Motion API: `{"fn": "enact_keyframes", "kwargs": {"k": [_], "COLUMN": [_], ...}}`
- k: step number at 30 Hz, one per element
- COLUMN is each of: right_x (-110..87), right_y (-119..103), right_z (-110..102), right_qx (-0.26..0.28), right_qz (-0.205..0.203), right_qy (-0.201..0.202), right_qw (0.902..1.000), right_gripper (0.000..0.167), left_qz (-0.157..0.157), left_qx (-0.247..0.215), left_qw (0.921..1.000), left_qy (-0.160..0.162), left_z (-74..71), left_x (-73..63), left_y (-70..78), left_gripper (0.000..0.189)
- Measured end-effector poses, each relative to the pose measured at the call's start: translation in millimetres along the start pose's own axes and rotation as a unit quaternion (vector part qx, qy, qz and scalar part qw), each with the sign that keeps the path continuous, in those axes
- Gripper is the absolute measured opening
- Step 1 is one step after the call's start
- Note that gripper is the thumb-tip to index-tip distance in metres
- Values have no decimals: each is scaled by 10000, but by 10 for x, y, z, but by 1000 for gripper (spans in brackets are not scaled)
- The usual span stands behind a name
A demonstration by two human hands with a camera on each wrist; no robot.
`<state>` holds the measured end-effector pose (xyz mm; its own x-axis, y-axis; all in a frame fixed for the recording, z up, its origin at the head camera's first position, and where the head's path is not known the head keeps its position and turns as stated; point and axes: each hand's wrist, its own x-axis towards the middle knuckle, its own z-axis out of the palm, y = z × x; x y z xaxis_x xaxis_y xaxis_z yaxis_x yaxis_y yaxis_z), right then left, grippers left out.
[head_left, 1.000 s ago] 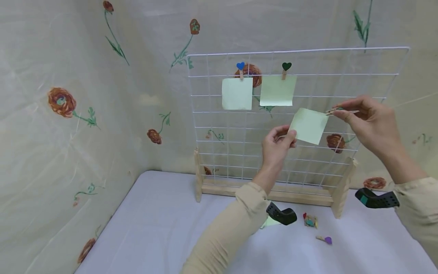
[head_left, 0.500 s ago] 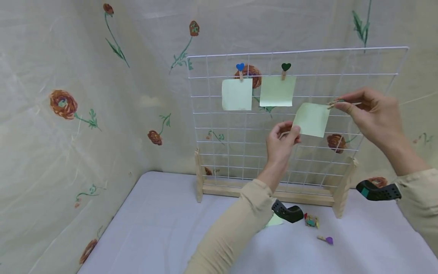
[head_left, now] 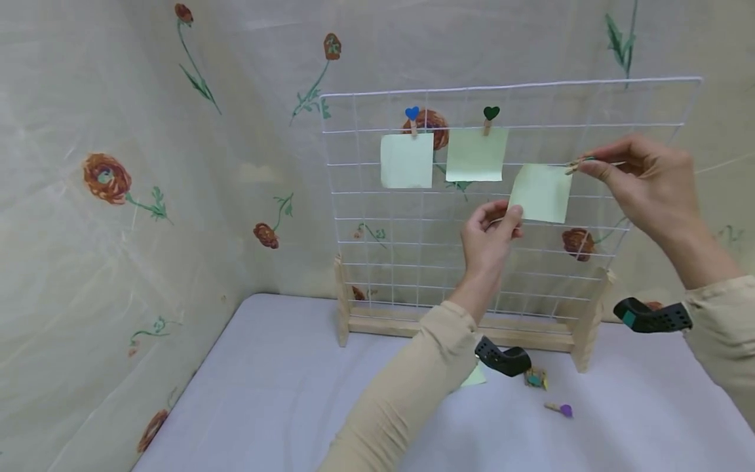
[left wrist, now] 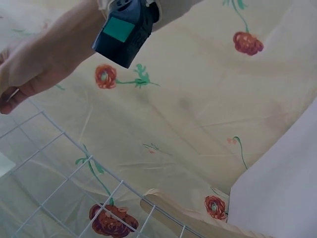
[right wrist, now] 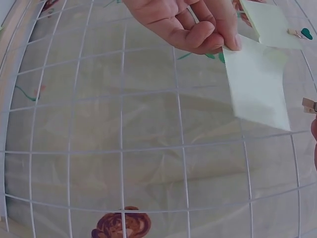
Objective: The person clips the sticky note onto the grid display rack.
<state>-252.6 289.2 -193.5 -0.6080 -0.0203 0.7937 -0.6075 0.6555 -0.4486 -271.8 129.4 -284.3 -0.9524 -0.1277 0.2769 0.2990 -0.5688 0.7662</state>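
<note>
My left hand (head_left: 489,239) pinches a pale green paper square (head_left: 539,193) by its lower left corner, in front of a white wire grid (head_left: 513,86). Between thumb and fingers, my right hand (head_left: 655,180) holds a small wooden clothespin (head_left: 572,167) at the square's upper right corner. In the right wrist view that clothespin (right wrist: 309,105) stands apart from the paper (right wrist: 257,87). Two more squares hang on the grid, one (head_left: 407,162) under a blue heart clothespin (head_left: 412,118), the other (head_left: 476,155) under a dark green heart clothespin (head_left: 490,118). The left wrist view shows my right hand (left wrist: 34,69).
A wooden base (head_left: 377,328) carries the grid on the white-covered table (head_left: 265,380). In front of it lie a small cluster of clothespins (head_left: 535,378), a purple heart clothespin (head_left: 560,410) and more green paper (head_left: 475,376), partly hidden by my left sleeve. Flowered cloth surrounds the table.
Both hands have risen with the paper square and clothespin, moving slightly right. The square has turned from tilted to nearly level. The hanging squares have stayed in place.
</note>
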Motion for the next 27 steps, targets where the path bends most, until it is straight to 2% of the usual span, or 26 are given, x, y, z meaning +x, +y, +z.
{"fn": "enact_keyframes", "kwargs": {"k": [4,7,17,24,27], "right_x": [26,46,185,154,175], "right_y": [-6,-34,-81,-68,-69], "right_z": [-14,-1,54,36,37], "right_qx": [-58,-105,121,-191,-233], "right_qz": [38,35,-120,-87,-117], "right_qy": [35,58,199,188,226], "right_qw": [10000,9999,9997,9996,9994], "right_gripper": [11,16,19,20,22], "left_qz": [99,171,383,313,326], "left_qx": [-8,-34,-169,139,123], "left_qw": [9999,9998,9991,9994,9994], "left_qy": [-13,-18,35,56,20], "left_z": [23,29,117,151,161], "left_x": [4,19,104,67,75], "left_y": [-7,15,121,120,130], "left_gripper": [14,15,16,17,17]}}
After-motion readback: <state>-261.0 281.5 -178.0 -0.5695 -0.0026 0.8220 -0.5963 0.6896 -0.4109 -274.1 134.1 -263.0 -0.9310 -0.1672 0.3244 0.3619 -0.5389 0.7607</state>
